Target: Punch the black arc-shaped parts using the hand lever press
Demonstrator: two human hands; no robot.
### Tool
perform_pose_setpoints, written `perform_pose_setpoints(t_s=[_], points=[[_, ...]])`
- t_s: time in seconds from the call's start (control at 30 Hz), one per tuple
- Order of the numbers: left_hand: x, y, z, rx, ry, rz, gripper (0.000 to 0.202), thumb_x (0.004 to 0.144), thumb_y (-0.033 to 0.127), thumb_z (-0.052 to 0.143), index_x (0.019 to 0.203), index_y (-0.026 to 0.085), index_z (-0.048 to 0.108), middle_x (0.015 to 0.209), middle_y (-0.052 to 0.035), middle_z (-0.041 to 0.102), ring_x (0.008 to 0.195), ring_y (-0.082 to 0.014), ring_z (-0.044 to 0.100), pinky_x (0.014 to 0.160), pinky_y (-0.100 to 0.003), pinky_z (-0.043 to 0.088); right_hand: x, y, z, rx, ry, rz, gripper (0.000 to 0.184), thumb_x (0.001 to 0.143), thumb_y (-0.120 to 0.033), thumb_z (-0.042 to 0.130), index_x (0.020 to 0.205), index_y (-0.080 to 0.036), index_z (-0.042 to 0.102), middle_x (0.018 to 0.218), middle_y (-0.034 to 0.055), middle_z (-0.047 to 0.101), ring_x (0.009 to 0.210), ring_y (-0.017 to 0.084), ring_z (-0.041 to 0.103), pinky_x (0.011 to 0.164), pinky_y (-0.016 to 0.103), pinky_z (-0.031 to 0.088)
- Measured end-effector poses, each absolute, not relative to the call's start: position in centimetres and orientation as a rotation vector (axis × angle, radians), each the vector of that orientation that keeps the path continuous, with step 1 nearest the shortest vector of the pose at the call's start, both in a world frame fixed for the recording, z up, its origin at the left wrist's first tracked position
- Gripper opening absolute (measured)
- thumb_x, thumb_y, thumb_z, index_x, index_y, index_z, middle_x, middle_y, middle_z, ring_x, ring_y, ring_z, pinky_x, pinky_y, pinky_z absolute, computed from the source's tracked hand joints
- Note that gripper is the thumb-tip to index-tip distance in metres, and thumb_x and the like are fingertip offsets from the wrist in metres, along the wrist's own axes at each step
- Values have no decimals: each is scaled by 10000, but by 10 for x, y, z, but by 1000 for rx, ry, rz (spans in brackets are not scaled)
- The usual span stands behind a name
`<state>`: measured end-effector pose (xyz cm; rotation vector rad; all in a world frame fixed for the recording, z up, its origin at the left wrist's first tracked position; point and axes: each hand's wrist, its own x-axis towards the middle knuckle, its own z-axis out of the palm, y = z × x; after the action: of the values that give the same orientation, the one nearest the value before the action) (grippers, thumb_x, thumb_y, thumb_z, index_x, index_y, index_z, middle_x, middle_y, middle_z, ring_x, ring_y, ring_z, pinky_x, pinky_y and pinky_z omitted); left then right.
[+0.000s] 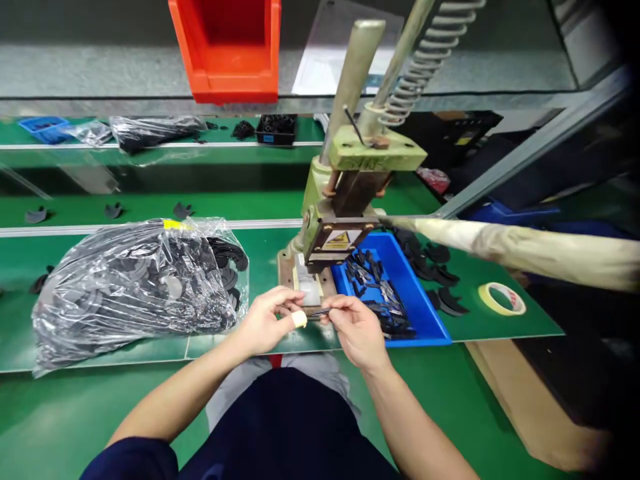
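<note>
Between my two hands, just in front of the press base, is a small, thin black part point(319, 312). My left hand point(273, 319), with yellowish tape round the thumb, has its fingers closed on the left end. On the right end, my right hand point(356, 328) pinches the same part. Behind them stands a green hand press point(345, 200), its ram above a pale metal plate point(309, 288). Right of the press, a blue bin point(430, 320) holds many slim black pieces point(387, 303). The part's exact shape is partly hidden by my fingers.
A clear plastic bag point(135, 293) of dark curved parts lies to my left. The press's wrapped lever point(530, 250) reaches out to the right, above loose curved pieces point(445, 301) and a tape roll point(501, 299). An orange bin point(235, 83) sits on the shelf overhead.
</note>
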<state>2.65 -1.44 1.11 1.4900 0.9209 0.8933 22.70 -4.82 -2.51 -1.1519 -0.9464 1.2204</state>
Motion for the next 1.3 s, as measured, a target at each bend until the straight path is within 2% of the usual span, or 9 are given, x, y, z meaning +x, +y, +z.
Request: perform_pose_setpoints(t_s=[0.07, 0.2, 0.4, 0.5, 0.6, 0.73, 0.83, 0.97, 1.3], points=[[36, -29, 6, 1542, 896, 933, 272, 809, 302, 731, 1049, 174, 732, 1014, -89, 704, 867, -185, 686, 764, -302, 571, 218, -56, -28, -1096, -972, 1224, 277, 725, -450, 764, 823, -231, 625, 906, 36, 701, 710, 137, 646, 679, 327, 590], [42, -39, -4, 1502, 941, 1023, 175, 815, 323, 730, 892, 168, 753, 911, -73, 719, 841, -181, 691, 751, -292, 572, 213, -67, -31, -1049, -1021, 1201, 214, 752, -410, 748, 823, -236, 646, 912, 35, 697, 799, 151, 662, 683, 303, 592], [42, -44, -14, 1189, 1020, 906, 304, 716, 395, 806, 863, 138, 734, 750, -46, 725, 630, -154, 674, 631, -288, 585, 219, -75, -33, -1104, -1137, 1148, 195, 730, -325, 782, 901, -260, 715, 972, 38, 709, 899, 168, 673, 788, 317, 582], [43, -46, -19, 1097, 1011, 865, 379, 702, 418, 816, 920, 121, 722, 710, -49, 722, 608, -166, 683, 603, -295, 588, 221, -76, -36, -1158, -1165, 1119, 180, 725, -332, 782, 875, -254, 720, 953, 36, 716, 860, 168, 679, 756, 311, 583], [43, -47, -23, 1143, 976, 859, 414, 745, 438, 786, 1002, 121, 719, 755, -68, 734, 649, -179, 702, 619, -302, 592, 221, -76, -39, -1210, -1163, 1120, 176, 770, -372, 736, 867, -231, 696, 823, 21, 723, 691, 149, 678, 655, 300, 584], [41, -47, -26, 1489, 992, 927, 262, 821, 370, 737, 972, 156, 751, 898, -81, 746, 740, -161, 699, 665, -264, 573, 221, -76, -44, -1234, -1203, 1097, 177, 834, -388, 664, 841, -211, 665, 663, -1, 696, 581, 143, 662, 575, 282, 572], [39, -46, -26, 1748, 988, 1005, 161, 885, 288, 677, 965, 171, 754, 878, -60, 737, 740, -139, 683, 656, -236, 553, 223, -77, -47, -1230, -1271, 1000, 165, 822, -378, 684, 856, -216, 680, 734, 9, 710, 623, 142, 668, 589, 281, 570], [36, -46, -27, 1960, 903, 1131, 145, 912, 212, 647, 1020, 176, 736, 910, -58, 737, 810, -140, 691, 735, -249, 568, 226, -78, -48, -1206, -1385, 806, 74, 790, -280, 727, 858, -255, 712, 830, 8, 724, 763, 147, 681, 702, 292, 575], [33, -43, -32, 2031, 811, 1215, 164, 908, 147, 640, 1055, 176, 708, 933, -62, 732, 837, -138, 695, 761, -254, 580, 226, -76, -48, -1134, -1557, 570, 183, 811, -169, 697, 957, -279, 714, 859, 10, 736, 792, 146, 695, 726, 291, 597]])
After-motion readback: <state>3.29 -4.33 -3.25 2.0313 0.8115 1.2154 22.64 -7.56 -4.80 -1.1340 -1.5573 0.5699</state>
